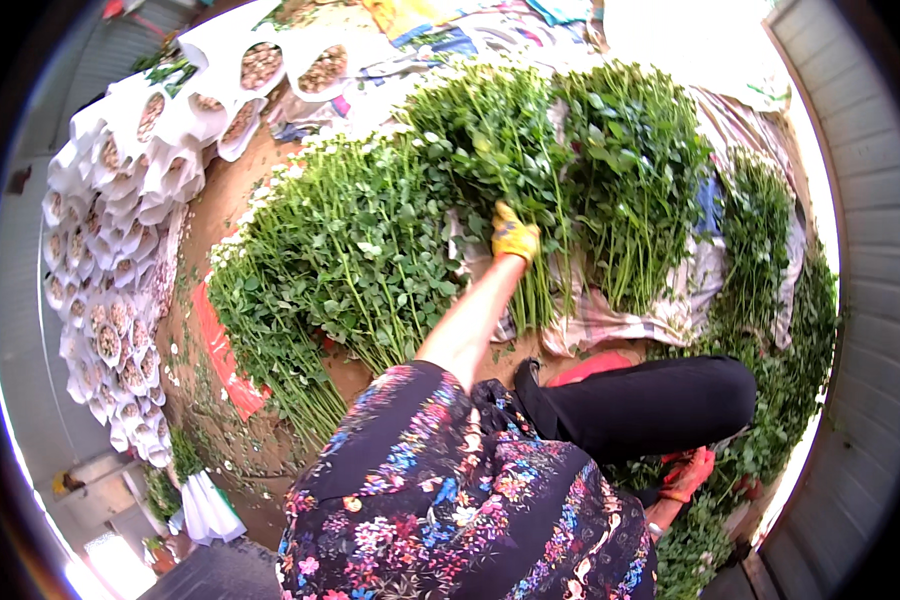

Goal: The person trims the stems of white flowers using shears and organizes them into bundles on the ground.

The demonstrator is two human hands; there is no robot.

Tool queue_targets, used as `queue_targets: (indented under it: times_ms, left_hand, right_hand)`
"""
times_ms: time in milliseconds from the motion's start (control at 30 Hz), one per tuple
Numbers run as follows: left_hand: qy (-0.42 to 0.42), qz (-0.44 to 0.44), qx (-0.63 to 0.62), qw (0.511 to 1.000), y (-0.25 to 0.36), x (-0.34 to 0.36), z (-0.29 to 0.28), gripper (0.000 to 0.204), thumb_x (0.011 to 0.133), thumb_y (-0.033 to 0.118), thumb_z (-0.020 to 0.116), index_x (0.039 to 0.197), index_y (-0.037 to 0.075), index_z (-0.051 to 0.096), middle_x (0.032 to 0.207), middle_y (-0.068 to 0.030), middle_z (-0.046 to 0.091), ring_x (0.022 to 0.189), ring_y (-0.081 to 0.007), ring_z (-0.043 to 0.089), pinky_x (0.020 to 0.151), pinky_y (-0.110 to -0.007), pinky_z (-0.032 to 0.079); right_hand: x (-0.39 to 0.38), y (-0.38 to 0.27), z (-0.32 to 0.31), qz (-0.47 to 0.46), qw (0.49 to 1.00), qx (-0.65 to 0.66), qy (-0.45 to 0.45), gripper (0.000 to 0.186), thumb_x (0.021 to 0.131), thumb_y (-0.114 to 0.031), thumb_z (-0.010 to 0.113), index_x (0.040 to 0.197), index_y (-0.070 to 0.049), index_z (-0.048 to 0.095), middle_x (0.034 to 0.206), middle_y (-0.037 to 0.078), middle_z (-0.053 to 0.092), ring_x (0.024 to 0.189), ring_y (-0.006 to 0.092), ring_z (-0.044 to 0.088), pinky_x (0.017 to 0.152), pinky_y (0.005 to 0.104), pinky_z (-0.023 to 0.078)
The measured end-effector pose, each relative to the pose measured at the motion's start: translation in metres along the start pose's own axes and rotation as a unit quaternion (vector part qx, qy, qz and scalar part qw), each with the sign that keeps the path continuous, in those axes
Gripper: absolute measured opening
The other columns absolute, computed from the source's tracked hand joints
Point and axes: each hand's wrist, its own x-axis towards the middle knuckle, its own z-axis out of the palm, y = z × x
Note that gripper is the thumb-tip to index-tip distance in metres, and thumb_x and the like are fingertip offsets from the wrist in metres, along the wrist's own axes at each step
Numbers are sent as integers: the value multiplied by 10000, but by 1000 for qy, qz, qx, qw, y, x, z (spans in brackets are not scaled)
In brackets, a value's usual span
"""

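My left hand [515,235], in a yellow glove, reaches forward into a bunch of leafy cut flowers [500,130] with pale tips. Its fingers are closed at the stems, partly lost among leaves. A broad heap of flower stems with small white blooms [360,220] lies left of it, and another leafy bunch [630,170] lies to its right. My right hand [687,472], in a red glove, is low at the right beyond my bent knee. Its fingers look curled beside green foliage [760,440]; what they hold is hidden.
Many white-wrapped bouquets [120,320] are stacked at the left. Cloth sheets [610,310] lie beneath the bunches, and a red plastic sheet [225,350] shows by the left heap. A thinner bunch [755,230] lies near the corrugated wall [870,200] at right.
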Motion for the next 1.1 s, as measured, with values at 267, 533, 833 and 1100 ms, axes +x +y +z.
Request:
queue_targets:
  times_ms: [267,533,833,1100]
  left_hand:
    - [-119,-17,105,987,35,-20,-26,672,885,231,371,1458,63,63,1341,-222,386,1137,-398,506,936,-451,443]
    - [-125,118,47,984,60,-77,-85,482,805,229,531,1246,70,418,1357,-224,371,1149,-405,501,942,-461,431]
    - [-410,475,-72,776,220,-208,-48,333,886,328,542,1101,77,584,1080,-91,592,954,-202,553,814,-337,455]
    - [-625,507,-244,541,286,-513,14,418,894,91,571,1298,65,463,1269,-67,503,998,-163,554,819,-267,473]
  right_hand:
    - [3,7,25,77,994,80,-13,237,874,-325,554,814,-100,505,611,27,518,429,136,461,360,302,413]
    - [-4,-25,59,48,996,64,-30,249,875,-346,535,782,-115,543,566,-6,473,404,115,413,339,265,320]
    - [-167,-6,-87,104,923,300,216,249,867,-224,572,632,-184,500,479,-84,363,380,44,330,346,213,238]
    - [-345,87,-195,59,718,337,606,136,809,-115,604,920,-114,525,730,10,553,536,117,521,451,257,401]
